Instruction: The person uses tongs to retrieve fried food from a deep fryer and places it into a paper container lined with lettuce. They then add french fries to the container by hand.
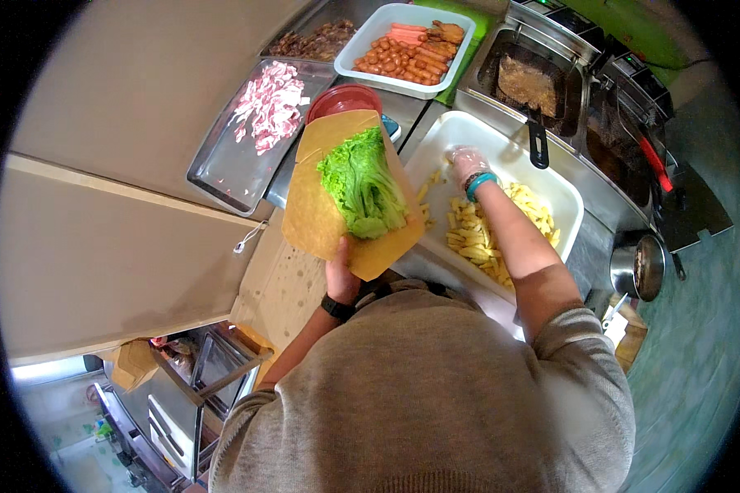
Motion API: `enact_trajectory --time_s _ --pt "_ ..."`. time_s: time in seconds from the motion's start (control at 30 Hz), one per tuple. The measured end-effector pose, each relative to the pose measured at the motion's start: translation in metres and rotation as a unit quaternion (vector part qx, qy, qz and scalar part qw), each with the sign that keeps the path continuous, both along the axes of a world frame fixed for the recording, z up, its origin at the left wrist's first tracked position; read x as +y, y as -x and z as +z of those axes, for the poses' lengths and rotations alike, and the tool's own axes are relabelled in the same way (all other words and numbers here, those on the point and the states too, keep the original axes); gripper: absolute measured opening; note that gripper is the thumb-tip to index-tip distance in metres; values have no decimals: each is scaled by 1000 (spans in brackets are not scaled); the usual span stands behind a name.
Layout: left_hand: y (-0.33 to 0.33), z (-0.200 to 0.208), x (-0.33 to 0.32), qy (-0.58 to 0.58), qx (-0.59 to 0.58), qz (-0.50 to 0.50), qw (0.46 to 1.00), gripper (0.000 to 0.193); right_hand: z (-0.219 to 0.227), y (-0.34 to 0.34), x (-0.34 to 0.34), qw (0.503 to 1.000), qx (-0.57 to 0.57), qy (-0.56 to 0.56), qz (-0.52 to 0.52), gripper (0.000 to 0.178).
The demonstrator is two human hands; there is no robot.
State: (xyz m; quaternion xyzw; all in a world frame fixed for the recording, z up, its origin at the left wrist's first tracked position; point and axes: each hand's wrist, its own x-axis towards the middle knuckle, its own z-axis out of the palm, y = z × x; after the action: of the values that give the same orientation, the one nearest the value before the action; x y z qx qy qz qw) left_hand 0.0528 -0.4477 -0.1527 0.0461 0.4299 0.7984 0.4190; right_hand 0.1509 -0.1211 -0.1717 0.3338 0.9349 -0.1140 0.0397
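My left hand (341, 275), with a dark watch at the wrist, grips the near edge of a brown paper food tray (308, 201). Green leaf lettuce (363, 185) lies in the tray. Over to the right, a white plastic tub (569, 205) holds cut potato fries (477, 238). Inside it, my right hand (469, 164) is at the far left part, in a clear plastic glove with a teal band at the wrist. Its fingers look bunched together; whether they hold anything is hidden.
A metal tray (222, 177) bears sliced raw meat (270, 107). Beyond stand a red bowl (344, 100) and a white tub (362, 76) of sausages. At the right are deep fryers (580, 135) with baskets; a black basket handle (538, 144) overhangs the fries tub. A metal pot (649, 267) sits lower right.
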Motion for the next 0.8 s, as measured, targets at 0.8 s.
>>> enact_trajectory --time_s 0.8 --pt "4 17 6 10 9 -8 1000 40 82 -4 -97 968 -47 159 187 29"
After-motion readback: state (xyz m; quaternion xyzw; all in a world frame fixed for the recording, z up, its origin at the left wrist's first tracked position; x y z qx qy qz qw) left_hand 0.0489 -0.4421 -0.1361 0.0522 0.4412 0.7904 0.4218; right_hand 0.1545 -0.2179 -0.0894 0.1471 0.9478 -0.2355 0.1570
